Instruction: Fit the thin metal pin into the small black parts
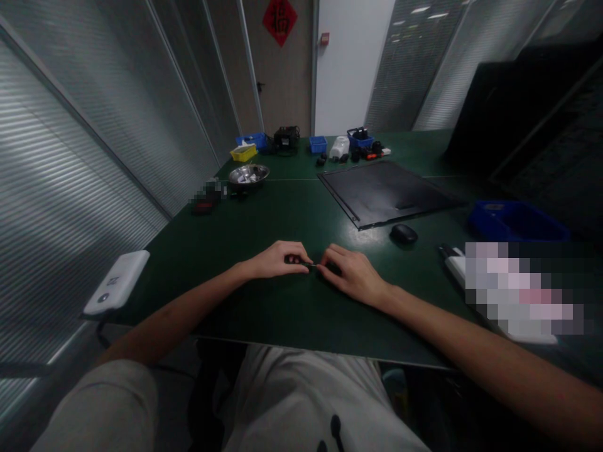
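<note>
Near the front of the green table, my two hands meet almost fingertip to fingertip. My left hand is closed, its thumb and fingers pinching a small thin piece. That piece bridges the narrow gap to my right hand, whose thumb and index finger pinch its other end. It is too small and dim for me to tell its kind. Dark shadow under the left fingers hides whether anything else is in the palm. Both forearms rest at the table's front edge.
A black mouse and a black mat lie beyond my right hand. Right of it are a blue bin and a blurred-out item. Further back stand a metal bowl and blue trays. A white box is at the left edge.
</note>
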A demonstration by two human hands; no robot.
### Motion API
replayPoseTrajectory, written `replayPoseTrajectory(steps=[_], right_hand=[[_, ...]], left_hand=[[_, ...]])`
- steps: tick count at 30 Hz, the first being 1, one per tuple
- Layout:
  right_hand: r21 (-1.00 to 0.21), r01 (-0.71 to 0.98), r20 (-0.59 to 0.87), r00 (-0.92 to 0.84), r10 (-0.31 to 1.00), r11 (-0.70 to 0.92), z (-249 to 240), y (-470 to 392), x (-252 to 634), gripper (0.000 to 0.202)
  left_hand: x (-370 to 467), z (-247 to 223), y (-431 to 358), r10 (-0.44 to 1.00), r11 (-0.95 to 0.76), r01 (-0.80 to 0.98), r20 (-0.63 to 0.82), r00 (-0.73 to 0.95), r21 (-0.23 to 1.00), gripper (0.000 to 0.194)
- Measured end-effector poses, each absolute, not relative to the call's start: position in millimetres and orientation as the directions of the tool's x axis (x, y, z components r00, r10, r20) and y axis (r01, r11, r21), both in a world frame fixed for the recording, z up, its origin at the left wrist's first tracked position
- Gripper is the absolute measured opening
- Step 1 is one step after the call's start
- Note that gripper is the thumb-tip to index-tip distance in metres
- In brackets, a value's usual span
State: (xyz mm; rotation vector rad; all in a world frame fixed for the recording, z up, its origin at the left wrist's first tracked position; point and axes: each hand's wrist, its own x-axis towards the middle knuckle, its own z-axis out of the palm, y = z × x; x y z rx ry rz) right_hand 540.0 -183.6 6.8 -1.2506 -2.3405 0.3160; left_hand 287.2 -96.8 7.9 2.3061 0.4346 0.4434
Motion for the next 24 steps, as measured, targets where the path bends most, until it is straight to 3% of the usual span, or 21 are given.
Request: replayPoseTrajectory(steps=[4,24], right_hand=[[-0.434,0.704,0.303,-0.474,0.827,0.562,5.7,-182.7,540.7,0.014],[-0.317,0.734,0.288,-0.529,0.798,0.601,3.0,-181.1,535.8,0.02]], left_hand=[[287.0,7.3,-96.7,0.431,-0.677,0.176,0.191,0.882,0.715,0.025],[290.1,2.3,-97.5,0.427,-0.672,0.126,0.243,0.871,0.729,0.031]])
